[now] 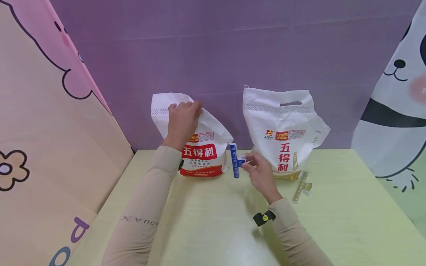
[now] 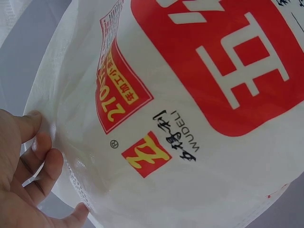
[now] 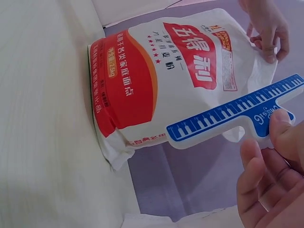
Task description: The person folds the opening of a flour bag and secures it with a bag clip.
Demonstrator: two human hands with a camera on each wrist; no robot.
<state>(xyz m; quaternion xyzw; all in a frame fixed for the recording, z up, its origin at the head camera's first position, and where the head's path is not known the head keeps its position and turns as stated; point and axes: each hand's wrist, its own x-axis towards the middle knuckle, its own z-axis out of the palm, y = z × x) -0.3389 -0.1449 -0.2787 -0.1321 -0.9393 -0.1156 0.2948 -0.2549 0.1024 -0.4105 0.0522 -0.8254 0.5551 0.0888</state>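
A white and red flour bag [image 1: 208, 123] stands at the back left, its upper part leaning and creased. My left hand [image 1: 182, 122] pinches the top of that bag; in the left wrist view the thumb and fingers [image 2: 47, 178] meet the white fabric by its stitched band. My right hand [image 1: 261, 175] holds a blue and white clip [image 1: 235, 160] by its handle, thumb on top. Printed like a keyboard, the clip's long bar [image 3: 228, 114] stands just right of the left bag, apart from it in the head view.
A second white flour bag [image 1: 279, 122], with a handle slot, stands upright at the back right behind my right hand. In front of it a gold clip [image 1: 301, 190] lies on the table [image 1: 349, 221]. A purple cloth backdrop [image 1: 213, 55] rises behind the bags.
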